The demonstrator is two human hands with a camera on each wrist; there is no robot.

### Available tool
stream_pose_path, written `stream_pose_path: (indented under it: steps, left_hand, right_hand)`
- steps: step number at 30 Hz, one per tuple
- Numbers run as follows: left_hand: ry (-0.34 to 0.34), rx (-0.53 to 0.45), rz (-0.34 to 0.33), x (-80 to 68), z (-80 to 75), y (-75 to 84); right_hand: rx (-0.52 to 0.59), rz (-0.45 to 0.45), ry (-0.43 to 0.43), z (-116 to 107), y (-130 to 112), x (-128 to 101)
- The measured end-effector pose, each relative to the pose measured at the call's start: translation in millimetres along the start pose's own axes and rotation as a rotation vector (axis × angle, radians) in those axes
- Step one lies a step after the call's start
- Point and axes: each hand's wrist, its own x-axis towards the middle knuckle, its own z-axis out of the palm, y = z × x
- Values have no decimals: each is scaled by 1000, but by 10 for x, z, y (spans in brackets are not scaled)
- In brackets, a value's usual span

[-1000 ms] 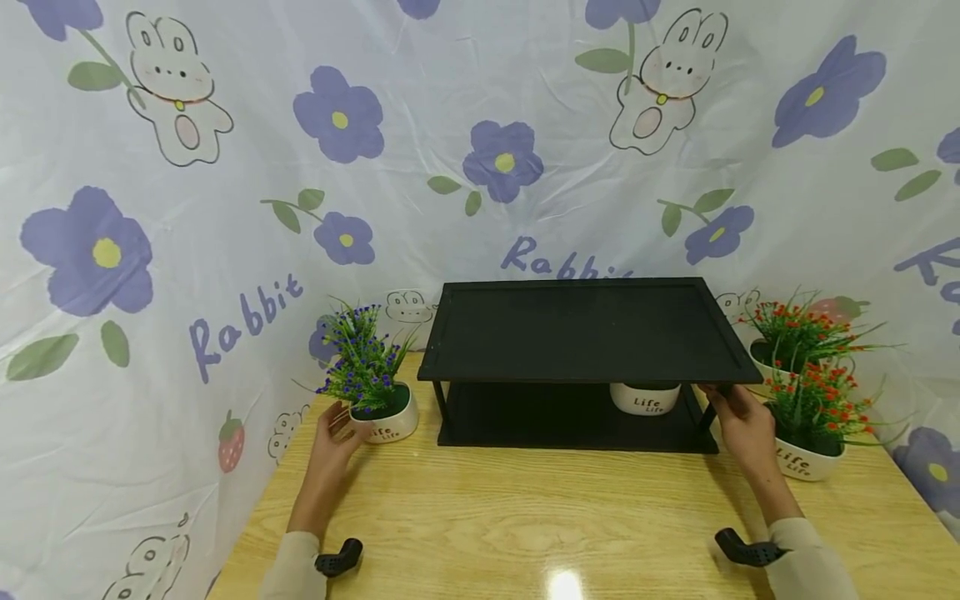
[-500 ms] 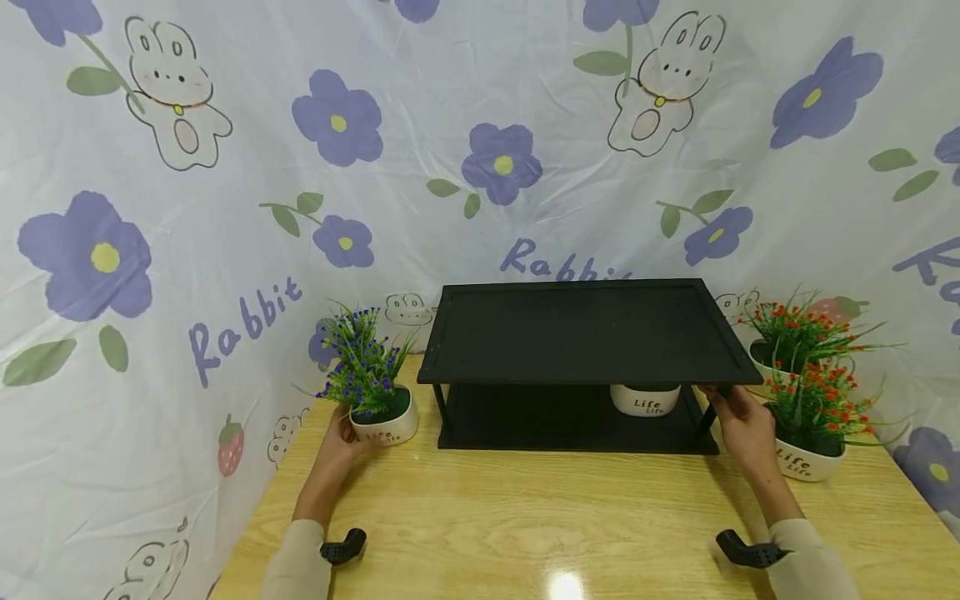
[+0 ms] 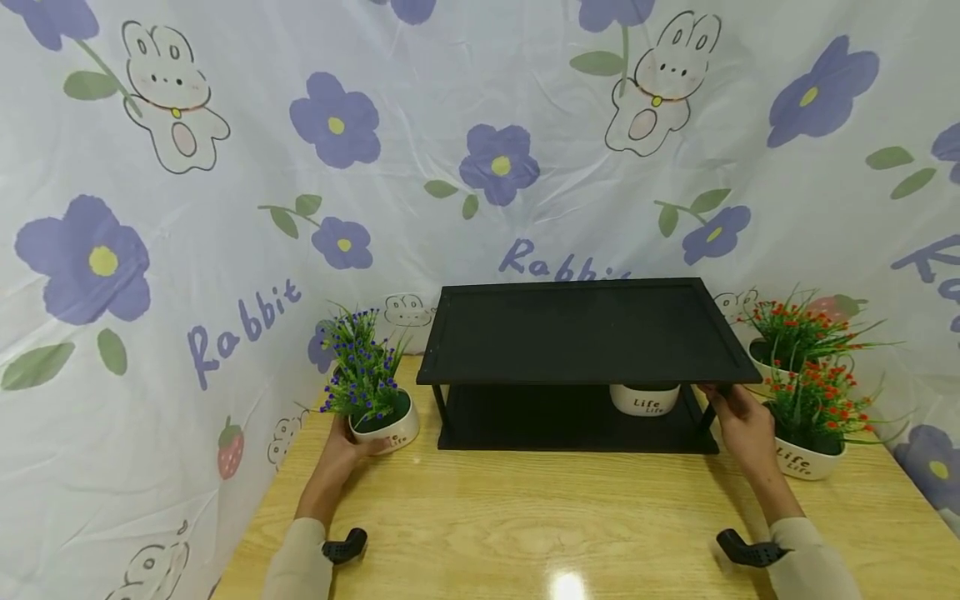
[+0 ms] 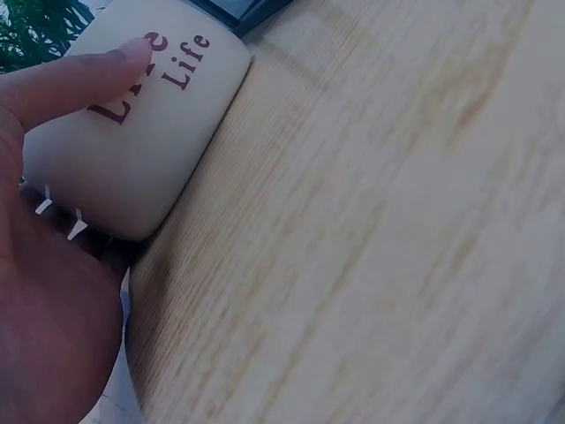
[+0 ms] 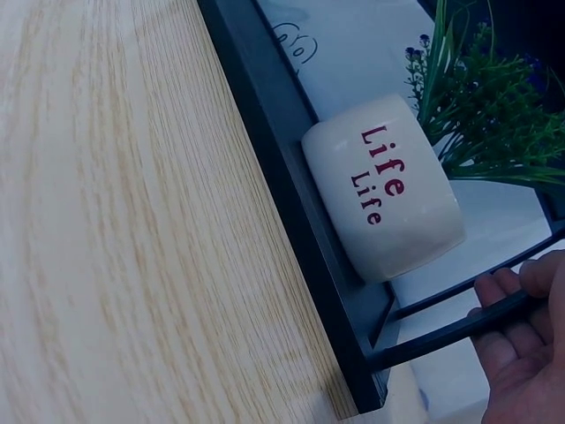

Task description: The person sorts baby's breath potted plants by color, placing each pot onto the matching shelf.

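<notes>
Left of the black shelf, the left hand wraps its fingers around the purple-flowered pot on the desk, while the right hand grips the shelf's right front post.

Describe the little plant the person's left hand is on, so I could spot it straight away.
Find the black two-level shelf in the middle of the wooden table. Just off its left end stands a small white pot marked "Life", with the left hand against it. It alone has purple-blue flowers; the plants to the right of the shelf bloom red.
</notes>
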Motion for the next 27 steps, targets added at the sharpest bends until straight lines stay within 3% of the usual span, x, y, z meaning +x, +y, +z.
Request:
stream_pose_path:
  steps: [10, 22, 27]
  left_hand:
    - [-19, 38, -20, -30, 37, 28]
    - [21, 105, -11, -27, 57, -28]
    - [12, 141, -39, -31, 57, -27]
  right_hand:
    - [6, -46, 11, 23, 28, 4]
    - [28, -24, 2, 29, 33, 5]
    - [32, -33, -4, 29, 31, -4]
